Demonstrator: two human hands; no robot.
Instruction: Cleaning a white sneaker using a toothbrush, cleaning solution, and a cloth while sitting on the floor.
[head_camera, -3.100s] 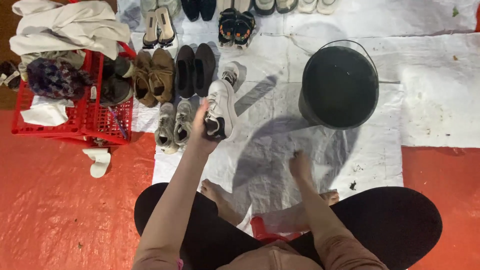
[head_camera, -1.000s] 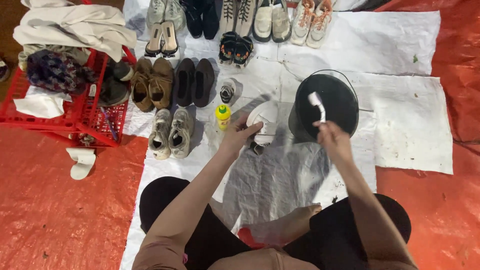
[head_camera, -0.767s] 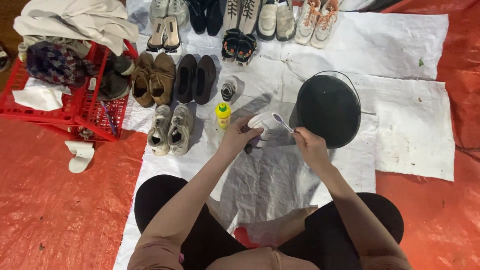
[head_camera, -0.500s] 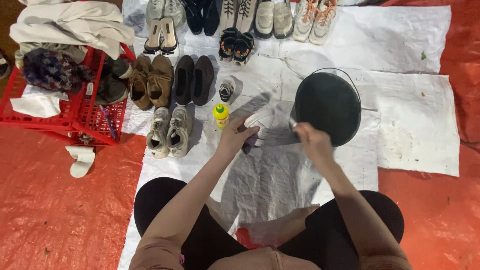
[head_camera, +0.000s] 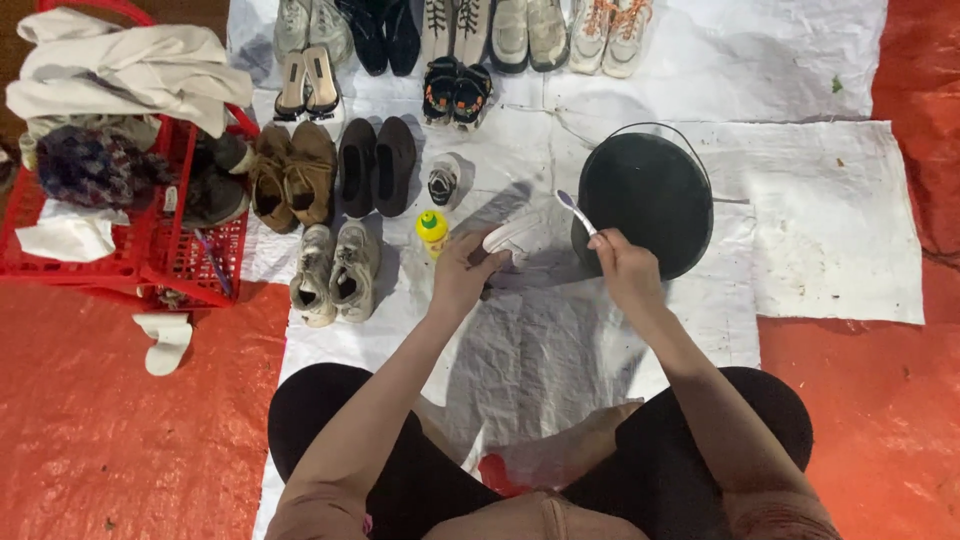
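Beside the bucket (head_camera: 645, 200): left hand (head_camera: 462, 272) grips white shoe (head_camera: 520, 240), right hand (head_camera: 625, 268) closed on toothbrush (head_camera: 577, 211). Step looks like scrubbing; next, bristles onto shoe, shoe held steady.

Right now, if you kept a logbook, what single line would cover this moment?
left hand: holds white shoe | right hand: holds brush beside black bucket | yellow bottle: upright left of shoe
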